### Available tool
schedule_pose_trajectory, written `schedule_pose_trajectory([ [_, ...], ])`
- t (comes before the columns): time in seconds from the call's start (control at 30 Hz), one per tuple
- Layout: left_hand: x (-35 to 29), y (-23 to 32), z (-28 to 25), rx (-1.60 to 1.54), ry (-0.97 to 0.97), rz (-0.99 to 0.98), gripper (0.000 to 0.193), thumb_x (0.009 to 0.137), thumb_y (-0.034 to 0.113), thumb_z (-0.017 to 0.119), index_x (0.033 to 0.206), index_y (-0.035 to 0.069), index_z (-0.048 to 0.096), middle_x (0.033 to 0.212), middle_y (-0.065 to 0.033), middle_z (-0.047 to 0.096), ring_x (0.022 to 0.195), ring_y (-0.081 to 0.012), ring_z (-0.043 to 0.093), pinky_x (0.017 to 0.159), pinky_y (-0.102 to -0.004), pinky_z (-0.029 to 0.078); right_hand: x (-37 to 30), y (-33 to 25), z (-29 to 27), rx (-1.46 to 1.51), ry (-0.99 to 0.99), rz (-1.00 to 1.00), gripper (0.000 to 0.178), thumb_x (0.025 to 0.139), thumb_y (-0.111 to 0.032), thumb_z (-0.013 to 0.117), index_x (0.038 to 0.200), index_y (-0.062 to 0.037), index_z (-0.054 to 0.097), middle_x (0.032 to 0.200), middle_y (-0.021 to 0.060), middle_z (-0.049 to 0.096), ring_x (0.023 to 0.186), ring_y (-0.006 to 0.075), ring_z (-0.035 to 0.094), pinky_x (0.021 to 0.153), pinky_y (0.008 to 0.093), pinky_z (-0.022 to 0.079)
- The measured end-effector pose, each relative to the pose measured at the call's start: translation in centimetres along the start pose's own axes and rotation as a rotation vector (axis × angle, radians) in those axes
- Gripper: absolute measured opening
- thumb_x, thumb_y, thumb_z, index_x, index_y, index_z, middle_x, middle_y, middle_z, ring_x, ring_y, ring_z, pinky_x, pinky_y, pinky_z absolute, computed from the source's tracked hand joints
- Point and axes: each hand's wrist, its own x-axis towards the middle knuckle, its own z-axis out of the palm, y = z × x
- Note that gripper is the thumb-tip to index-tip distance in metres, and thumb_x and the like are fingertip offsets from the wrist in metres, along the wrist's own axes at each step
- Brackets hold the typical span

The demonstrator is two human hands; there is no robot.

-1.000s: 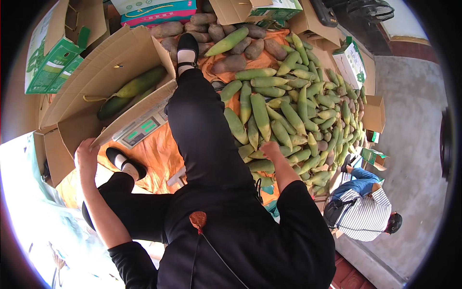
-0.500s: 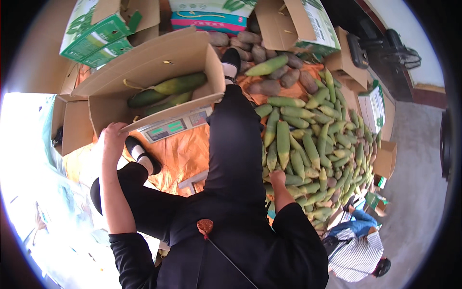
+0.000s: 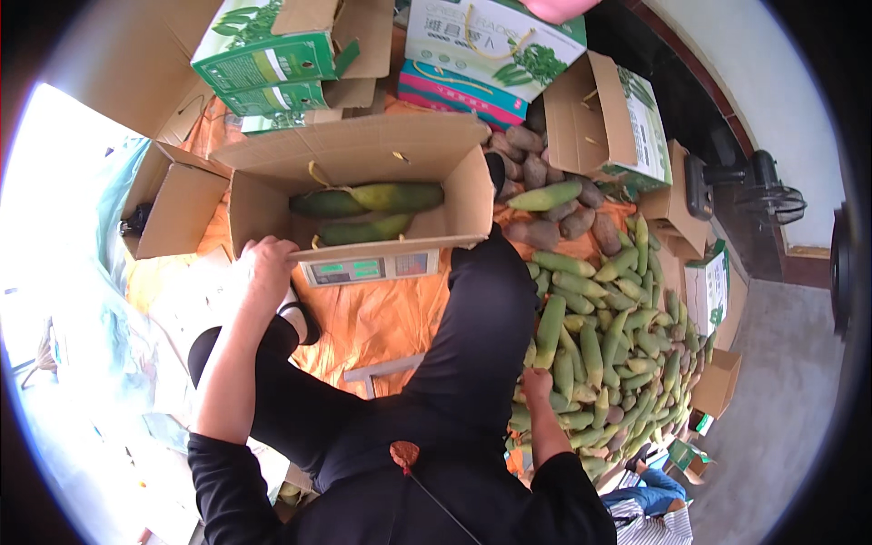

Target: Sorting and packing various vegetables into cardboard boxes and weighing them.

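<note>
My left hand [image 3: 265,263] grips the near left rim of an open cardboard box [image 3: 363,145], fingers bent over the edge. Inside the box lie several long green radishes [image 3: 395,196]. The box rests on a digital scale [image 3: 368,267] with a lit green display. My right hand [image 3: 537,385] is closed, low at the left side of a big heap of green radishes [image 3: 627,313]. It meets the lower end of one green radish [image 3: 549,334]; its fingertips are mostly hidden.
Brown-skinned root vegetables [image 3: 570,221] lie beyond the heap on an orange sheet [image 3: 372,318]. Printed cartons [image 3: 490,41] stand at the back, another open box [image 3: 581,118] to their right. A fan [image 3: 767,191] is at far right. A person [image 3: 649,504] is at lower right.
The view has shifted, so the box and heap appear lower and further right. My left hand stays on the box rim. My right hand stays at the heap's near left side.
</note>
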Motion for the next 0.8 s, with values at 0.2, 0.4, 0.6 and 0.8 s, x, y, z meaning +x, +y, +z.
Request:
schedule_pose_trajectory([
  [0.2, -0.3, -1.0, 0.1, 0.003, 0.016, 0.012, 0.015, 0.076, 0.01, 0.063, 0.09, 0.013, 0.068, 0.089, -0.0063, 0.063, 0.087, -0.0295, 0.057, 0.077, -0.0399, 0.048, -0.7, -8.0, -5.5, -0.57, 0.165, -0.407, 0.019, 0.077, -0.016, 0.061, 0.083, 0.0011, 0.061, 0.069, 0.0187, 0.059, 0.065, 0.0339, 0.06, 0.061, 0.0413, 0.047],
  [0.4, -0.7, -1.0, 0.0, 0.012, 0.03, 0.028, 0.016, 0.074, 0.009, 0.065, 0.089, 0.014, 0.069, 0.086, -0.0047, 0.062, 0.087, -0.0284, 0.056, 0.075, -0.0412, 0.047, -2.4, -16.5, -9.1, -0.574, 0.276, -0.623, 0.015, 0.079, -0.016, 0.058, 0.078, -0.0011, 0.054, 0.07, 0.0183, 0.06, 0.066, 0.0369, 0.059, 0.061, 0.0443, 0.047],
  [0.6, -0.5, -1.1, 0.5, 0.029, 0.038, 0.03, 0.016, 0.073, 0.01, 0.066, 0.088, 0.015, 0.069, 0.086, -0.0032, 0.062, 0.085, -0.0273, 0.056, 0.074, -0.0401, 0.047, -7.6, -27.2, -12.9, -0.327, 0.326, -0.848, 0.009, 0.081, -0.006, 0.058, 0.077, -0.0018, 0.052, 0.06, 0.0081, 0.051, 0.05, 0.0185, 0.047, 0.051, 0.032, 0.04],
  [0.8, -0.2, -0.9, 0.3, 0.05, 0.028, 0.02, 0.015, 0.073, 0.01, 0.067, 0.087, 0.014, 0.069, 0.086, -0.0034, 0.062, 0.086, -0.0272, 0.056, 0.074, -0.039, 0.047, -14.7, -37.0, -15.6, 0.022, 0.163, -1.1, 0.012, 0.087, -0.003, 0.054, 0.078, -0.0025, 0.047, 0.065, -0.0046, 0.041, 0.058, 0.0024, 0.034, 0.051, 0.02, 0.028],
])
